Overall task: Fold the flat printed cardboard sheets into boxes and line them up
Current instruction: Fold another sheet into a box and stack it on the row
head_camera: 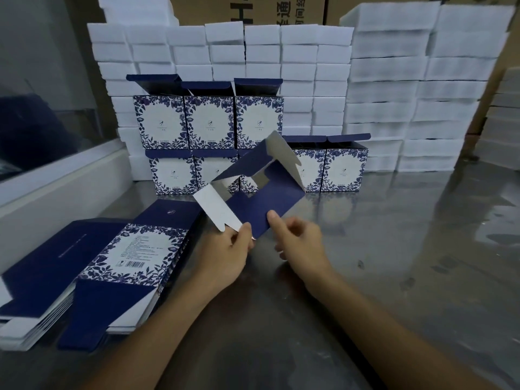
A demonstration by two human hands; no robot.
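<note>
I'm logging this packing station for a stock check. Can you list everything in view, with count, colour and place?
Folded printed cardboard boxes: eight visible, blue floral on white, two rows at the back, top flaps open; one partly hidden.
Half-folded cardboard sheet: one, navy outside, white inside, held above the table centre.
Stack of flat printed cardboard sheets: one stack, navy and floral, near left.
White foam blocks: many, stacked behind the boxes.
Brown cartons: count unclear, top edge.
Shiny metal table: one, grey.
Left hand: pinches the sheet's near edge.
Right hand: thumb presses on the sheet.
</note>
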